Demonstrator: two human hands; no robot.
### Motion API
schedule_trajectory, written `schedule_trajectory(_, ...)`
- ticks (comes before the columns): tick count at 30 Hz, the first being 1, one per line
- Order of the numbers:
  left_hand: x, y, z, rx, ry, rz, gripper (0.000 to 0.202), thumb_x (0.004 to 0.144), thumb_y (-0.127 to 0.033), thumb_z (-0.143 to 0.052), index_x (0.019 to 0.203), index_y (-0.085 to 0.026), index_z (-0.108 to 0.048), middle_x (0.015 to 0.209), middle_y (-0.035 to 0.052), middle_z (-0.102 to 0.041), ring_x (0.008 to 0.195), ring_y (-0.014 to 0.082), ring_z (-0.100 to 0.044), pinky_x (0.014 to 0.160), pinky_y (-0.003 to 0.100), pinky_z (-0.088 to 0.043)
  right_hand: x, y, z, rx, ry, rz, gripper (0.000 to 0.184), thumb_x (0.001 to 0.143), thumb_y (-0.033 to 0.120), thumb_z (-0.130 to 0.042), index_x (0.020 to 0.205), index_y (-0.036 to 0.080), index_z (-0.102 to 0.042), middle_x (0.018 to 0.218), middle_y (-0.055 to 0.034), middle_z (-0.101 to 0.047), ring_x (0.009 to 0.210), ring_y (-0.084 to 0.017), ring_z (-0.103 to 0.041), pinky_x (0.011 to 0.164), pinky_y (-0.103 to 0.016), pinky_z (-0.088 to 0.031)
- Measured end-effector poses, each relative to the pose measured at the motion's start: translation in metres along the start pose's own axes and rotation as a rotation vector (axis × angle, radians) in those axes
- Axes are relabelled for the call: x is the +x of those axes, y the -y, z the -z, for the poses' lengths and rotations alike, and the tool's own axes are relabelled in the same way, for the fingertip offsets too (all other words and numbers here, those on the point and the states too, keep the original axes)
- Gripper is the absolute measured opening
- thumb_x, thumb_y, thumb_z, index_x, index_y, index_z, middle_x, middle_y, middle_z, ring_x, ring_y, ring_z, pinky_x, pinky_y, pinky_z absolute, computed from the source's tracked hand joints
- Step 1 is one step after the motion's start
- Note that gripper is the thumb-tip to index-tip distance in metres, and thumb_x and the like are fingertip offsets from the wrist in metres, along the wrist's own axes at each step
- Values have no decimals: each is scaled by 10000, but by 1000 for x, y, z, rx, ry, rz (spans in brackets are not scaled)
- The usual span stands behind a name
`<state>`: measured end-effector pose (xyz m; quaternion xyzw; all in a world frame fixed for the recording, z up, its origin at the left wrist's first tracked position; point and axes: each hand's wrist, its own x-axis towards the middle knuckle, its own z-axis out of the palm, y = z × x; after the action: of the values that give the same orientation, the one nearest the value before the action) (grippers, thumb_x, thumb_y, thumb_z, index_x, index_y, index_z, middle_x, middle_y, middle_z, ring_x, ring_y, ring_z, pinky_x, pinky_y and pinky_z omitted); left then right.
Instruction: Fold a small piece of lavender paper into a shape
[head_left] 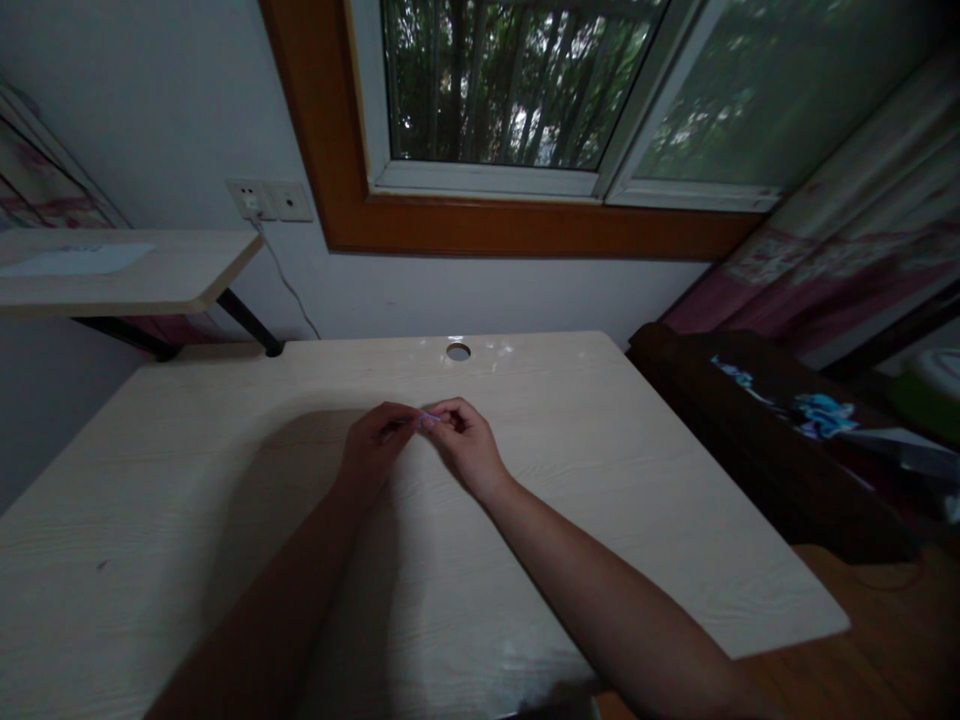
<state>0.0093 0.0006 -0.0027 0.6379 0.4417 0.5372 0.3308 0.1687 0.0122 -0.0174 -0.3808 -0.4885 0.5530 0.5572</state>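
My left hand (375, 442) and my right hand (466, 443) meet over the middle of a pale wooden desk (225, 520). Both have their fingers pinched together on a tiny pale bluish object (426, 418) held between the fingertips. The object is too small and the room too dim to name it. Both forearms reach in from the bottom edge and lie low over the desk top.
A round cable hole (457, 351) sits near the desk's far edge. A raised shelf (127, 270) stands at the left, with a wall socket (270, 201) and cord behind. A window (525, 90) is ahead. A dark piece of furniture (750, 420) with items stands at the right.
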Motion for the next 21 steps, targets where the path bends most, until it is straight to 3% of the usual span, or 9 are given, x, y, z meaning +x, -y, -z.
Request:
schedule_trajectory(13,-1,4,-1,25,-32,99,222,821,-367,-694,981,-212,-707,900,36,-734,802,170,-688,755,284,-557,0,2,0,-31,-2,4,236,731,378,-796,841,213,-668,730,16,-629,644,-119,-542,626,-259,-448)
schedule_trajectory(21,2,9,-1,41,-84,138,251,795,-370,-717,993,-216,-705,903,34,-730,818,177,-686,765,293,-545,0,2,-1,13,-6,13,256,727,375,-798,891,222,-675,799,3,-665,703,-131,-582,689,-277,-491)
